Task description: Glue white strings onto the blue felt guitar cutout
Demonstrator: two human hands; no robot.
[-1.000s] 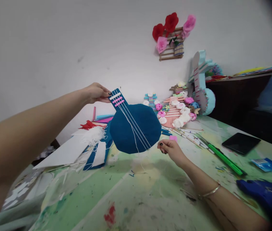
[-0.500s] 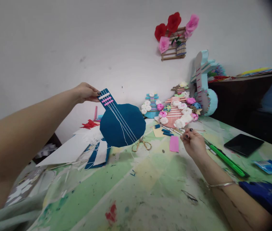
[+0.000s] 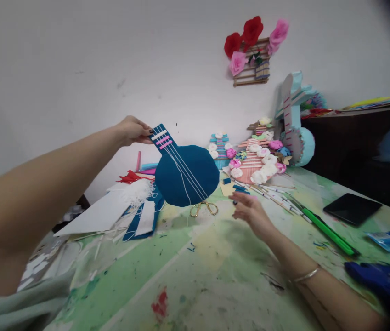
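left hand (image 3: 133, 130) pinching the blue guitar cutout (image 3: 186, 174) by its neck; right hand (image 3: 250, 211) spread, empty; i'd keep it level.

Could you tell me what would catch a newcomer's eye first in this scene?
First, the blue paper guitar with white strings, held up by its neck in the left hand above the paint-stained green table. Next, the red and pink paper flowers high on the white wall, and the cluster of flower-covered crafts at the table's far edge. The right hand hovers open near gold-handled scissors.
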